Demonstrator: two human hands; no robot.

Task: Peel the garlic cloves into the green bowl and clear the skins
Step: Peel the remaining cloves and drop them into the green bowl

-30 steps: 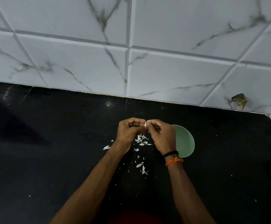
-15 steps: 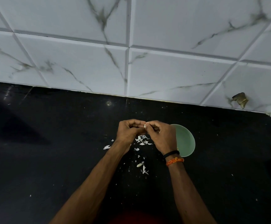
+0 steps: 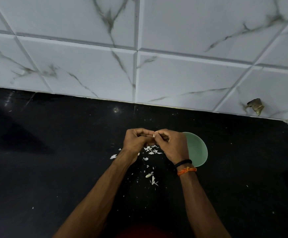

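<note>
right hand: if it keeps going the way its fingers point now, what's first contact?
The right hand points left, fingertips pinching a garlic clove. Straight on, it would first meet the left hand, already gripping the same clove; they look touching, though depth is unclear.

Black counter (image 3: 54, 169): green bowl (image 3: 198, 150), garlic skins (image 3: 151, 150).

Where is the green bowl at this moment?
In the head view, the green bowl stands on the black counter, just right of the right hand, which hides its left part.
</note>
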